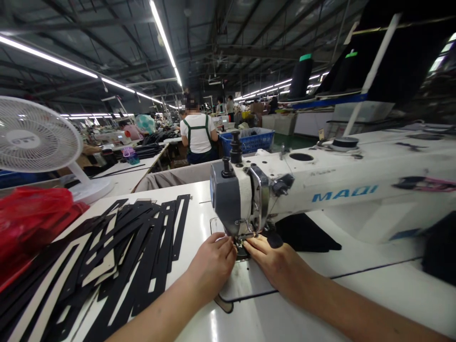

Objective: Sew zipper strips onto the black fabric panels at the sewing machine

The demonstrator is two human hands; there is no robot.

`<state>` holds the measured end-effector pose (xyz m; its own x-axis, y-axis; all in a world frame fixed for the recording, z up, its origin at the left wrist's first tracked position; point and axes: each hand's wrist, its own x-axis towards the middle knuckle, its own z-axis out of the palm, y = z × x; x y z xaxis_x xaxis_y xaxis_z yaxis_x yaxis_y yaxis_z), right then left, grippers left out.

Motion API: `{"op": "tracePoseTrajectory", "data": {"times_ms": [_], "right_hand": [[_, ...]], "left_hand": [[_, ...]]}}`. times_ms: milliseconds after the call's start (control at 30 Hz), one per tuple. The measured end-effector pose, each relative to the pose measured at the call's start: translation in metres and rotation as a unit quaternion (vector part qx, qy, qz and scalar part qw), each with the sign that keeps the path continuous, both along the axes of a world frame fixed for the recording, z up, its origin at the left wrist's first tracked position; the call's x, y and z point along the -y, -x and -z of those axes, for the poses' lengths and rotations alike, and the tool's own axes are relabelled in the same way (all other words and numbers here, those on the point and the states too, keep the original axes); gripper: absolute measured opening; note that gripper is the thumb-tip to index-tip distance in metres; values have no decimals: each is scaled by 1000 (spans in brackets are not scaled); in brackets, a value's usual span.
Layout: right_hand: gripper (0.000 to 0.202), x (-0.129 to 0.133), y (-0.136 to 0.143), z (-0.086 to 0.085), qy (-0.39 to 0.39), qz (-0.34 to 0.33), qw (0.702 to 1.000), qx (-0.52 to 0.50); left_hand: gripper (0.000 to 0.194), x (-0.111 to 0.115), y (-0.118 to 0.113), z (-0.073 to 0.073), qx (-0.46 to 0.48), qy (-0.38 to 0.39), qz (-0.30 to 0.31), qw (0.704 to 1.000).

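A white sewing machine (342,185) with a dark grey head stands before me. My left hand (214,259) is at the left of its presser foot (241,241), with the fingers curled and pressed together. What they grip is hidden. From the right, my right hand (272,259) reaches to the same foot, its fingers stretched out and lying low on the bed. Between my hands, a small dark patch (242,255) shows under the needle area; I cannot make out what it is. Black fabric pieces (306,232) lie behind my right hand, under the machine arm.
Many black strips and frame-shaped pieces (156,242), some showing beige, are heaped at the left. Beyond them are a red plastic bag (35,213) and a white fan (32,137). A blue basket (249,140) and a person (197,133) are behind the machine. Thread cones (301,78) stand upper right.
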<state>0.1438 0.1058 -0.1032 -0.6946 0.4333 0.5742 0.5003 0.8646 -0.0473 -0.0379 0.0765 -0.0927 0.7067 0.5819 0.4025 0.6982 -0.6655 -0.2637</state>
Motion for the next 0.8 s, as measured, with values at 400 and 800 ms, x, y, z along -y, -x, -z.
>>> {"op": "tracePoseTrajectory", "data": {"times_ms": [400,800], "right_hand": [[31,-1,4,2,13,7,1000,-25],[32,-16,-65,-7,-26,125,991,40]], "left_hand": [[11,-3,1,4,21,5,-9,1000],[19,28,3,-9,186,26,49,981]]}}
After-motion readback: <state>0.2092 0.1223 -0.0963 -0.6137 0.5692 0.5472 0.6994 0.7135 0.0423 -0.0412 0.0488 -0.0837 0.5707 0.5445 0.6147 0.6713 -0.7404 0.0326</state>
